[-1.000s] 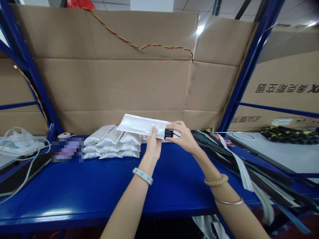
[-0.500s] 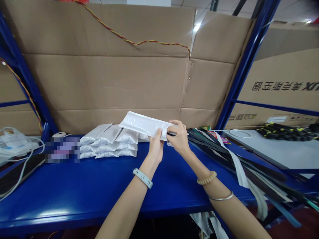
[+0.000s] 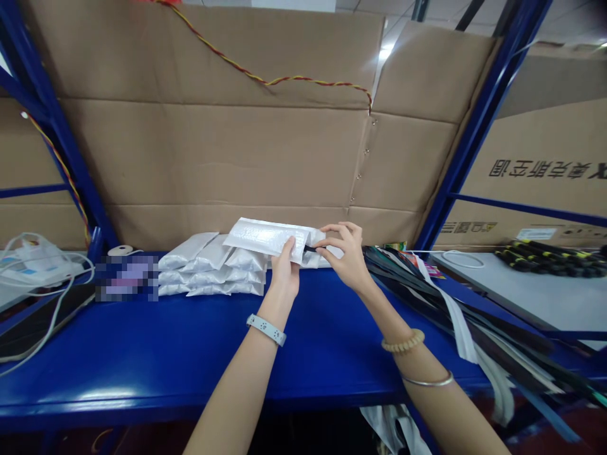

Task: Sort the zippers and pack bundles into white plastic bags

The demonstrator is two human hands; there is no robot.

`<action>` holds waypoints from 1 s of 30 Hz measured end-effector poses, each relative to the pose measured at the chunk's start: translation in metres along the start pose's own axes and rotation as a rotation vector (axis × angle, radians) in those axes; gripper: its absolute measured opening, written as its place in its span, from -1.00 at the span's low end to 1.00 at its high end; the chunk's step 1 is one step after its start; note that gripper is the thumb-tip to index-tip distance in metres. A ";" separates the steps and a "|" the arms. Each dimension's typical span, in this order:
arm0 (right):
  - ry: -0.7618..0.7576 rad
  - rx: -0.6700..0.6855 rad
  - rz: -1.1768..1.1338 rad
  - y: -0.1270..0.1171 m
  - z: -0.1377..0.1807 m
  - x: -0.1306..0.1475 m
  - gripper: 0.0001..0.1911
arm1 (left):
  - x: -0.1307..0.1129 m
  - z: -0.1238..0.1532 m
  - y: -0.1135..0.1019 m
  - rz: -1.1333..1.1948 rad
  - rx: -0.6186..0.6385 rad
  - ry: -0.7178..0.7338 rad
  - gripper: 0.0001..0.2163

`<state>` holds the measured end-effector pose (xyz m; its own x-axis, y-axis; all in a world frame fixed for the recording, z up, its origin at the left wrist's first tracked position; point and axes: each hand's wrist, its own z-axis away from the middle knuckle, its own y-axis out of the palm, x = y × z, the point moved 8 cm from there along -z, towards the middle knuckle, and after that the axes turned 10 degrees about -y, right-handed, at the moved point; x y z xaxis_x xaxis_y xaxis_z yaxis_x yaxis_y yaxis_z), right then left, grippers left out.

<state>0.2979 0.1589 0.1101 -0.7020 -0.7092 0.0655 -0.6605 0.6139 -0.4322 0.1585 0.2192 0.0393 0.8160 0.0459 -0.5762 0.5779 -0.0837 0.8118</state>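
Note:
My left hand [image 3: 285, 268] grips a white padded mailer [image 3: 263, 236] near its right end, thumb on top. The mailer is held above the table, tilted slightly down to the right. At its right end, my right hand [image 3: 346, 253] is closed in a pinch on a small black piece [image 3: 310, 249] that sticks out of the mailer's mouth. The rest of that black piece is hidden, so I cannot tell its kind. Left of my hands lies a stack of filled white mailers [image 3: 211, 281] in several layers.
Long dark and white zipper-like strips [image 3: 441, 303] run along the right side of the blue table [image 3: 190, 354]. A cardboard wall [image 3: 227, 151] closes off the back. A white power strip with cables [image 3: 42, 265] sits at far left, and black-yellow bundles [image 3: 550, 259] lie far right.
My right hand has drawn slightly away from the mailer, and the black piece now shows between its fingers and the mailer's end. My left hand still grips the mailer.

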 end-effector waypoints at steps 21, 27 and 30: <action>0.276 -0.107 0.150 0.008 0.017 -0.039 -0.73 | 0.036 0.017 0.020 -0.215 0.176 -0.172 -0.50; 0.387 0.039 -0.436 0.024 0.016 -0.044 -0.66 | 0.022 0.016 0.022 -0.187 0.162 -0.036 -0.45; 0.546 0.125 -0.747 0.030 0.021 -0.047 -0.53 | 0.008 0.014 0.020 -0.198 0.131 0.063 -0.51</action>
<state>0.3163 0.2033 0.0754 -0.1561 -0.6240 0.7656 -0.9799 0.0004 -0.1995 0.1763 0.2041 0.0497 0.6884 0.1357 -0.7125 0.7237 -0.1955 0.6619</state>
